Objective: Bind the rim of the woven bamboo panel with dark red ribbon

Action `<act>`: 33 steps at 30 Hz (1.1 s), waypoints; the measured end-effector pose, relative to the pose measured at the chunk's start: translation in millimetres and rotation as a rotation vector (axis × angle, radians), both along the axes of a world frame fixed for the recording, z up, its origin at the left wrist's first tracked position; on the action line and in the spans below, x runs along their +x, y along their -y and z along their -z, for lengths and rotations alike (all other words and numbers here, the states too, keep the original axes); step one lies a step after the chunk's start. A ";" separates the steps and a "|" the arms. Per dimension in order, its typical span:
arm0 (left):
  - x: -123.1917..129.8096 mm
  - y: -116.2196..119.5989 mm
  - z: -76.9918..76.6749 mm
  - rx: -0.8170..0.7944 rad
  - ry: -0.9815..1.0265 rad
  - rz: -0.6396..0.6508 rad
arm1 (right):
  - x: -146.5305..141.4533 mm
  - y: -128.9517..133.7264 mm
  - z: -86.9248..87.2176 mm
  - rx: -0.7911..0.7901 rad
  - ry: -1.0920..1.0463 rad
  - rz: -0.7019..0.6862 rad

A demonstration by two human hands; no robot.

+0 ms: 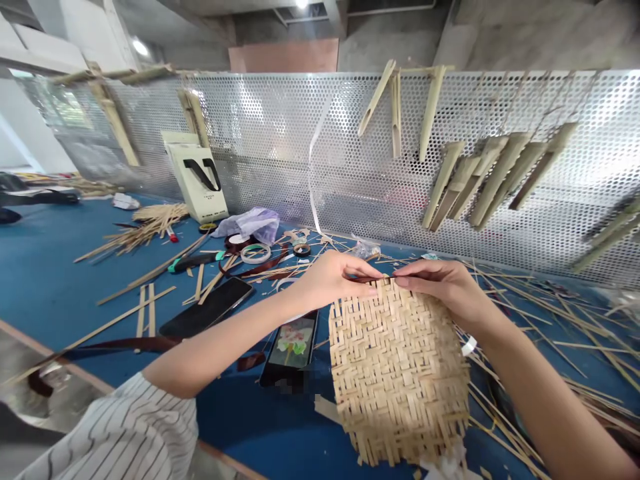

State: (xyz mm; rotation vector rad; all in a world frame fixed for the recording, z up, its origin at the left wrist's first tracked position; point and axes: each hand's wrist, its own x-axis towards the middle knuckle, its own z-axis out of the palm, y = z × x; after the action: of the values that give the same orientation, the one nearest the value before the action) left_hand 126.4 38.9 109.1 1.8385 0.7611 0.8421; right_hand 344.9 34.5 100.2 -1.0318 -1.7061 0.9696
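Observation:
A woven bamboo panel (400, 373) with a rounded outline hangs upright between my hands, its ragged strip ends showing along the bottom. My left hand (345, 275) pinches its top edge from the left. From the right, my right hand (436, 283) pinches the same edge a short way along. A thin dark brown ribbon seems to lie along this edge, partly hidden by my fingers. Left of the panel, a phone (291, 343) with a flower picture on its screen lies on the blue table (240, 420).
A dark phone (207, 307), a green-and-black handled knife (197, 261), tape rolls (255, 253) and a purple-white cloth (253, 223) lie to the left. Bamboo strips (565, 320) litter the right side. A perforated metal screen (270, 147) with hanging bamboo pieces stands behind.

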 end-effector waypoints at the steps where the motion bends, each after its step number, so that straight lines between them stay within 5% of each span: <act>1: 0.1 1.2 2.2 -0.006 0.017 -0.034 | 0.2 -0.2 0.3 0.002 -0.002 0.003; 7: -2.3 -0.5 8.1 -0.005 0.002 -0.128 | 4.1 1.3 2.4 0.028 0.010 -0.007; 14: -0.5 -2.3 8.0 0.021 0.037 -0.129 | 1.4 3.2 -1.1 -0.163 -0.070 -0.035; 22: 3.1 -3.6 12.2 0.020 0.077 -0.144 | -4.7 3.3 1.3 -0.204 -0.136 -0.082; 33: 7.9 -4.9 3.1 -0.094 0.066 -0.164 | -4.8 1.3 0.6 -0.095 -0.124 0.006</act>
State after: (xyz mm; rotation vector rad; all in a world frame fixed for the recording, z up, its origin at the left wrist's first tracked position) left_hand 134.4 43.8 106.0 1.6742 0.9030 0.9507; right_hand 340.1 33.3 99.6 -1.0159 -1.5670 1.0969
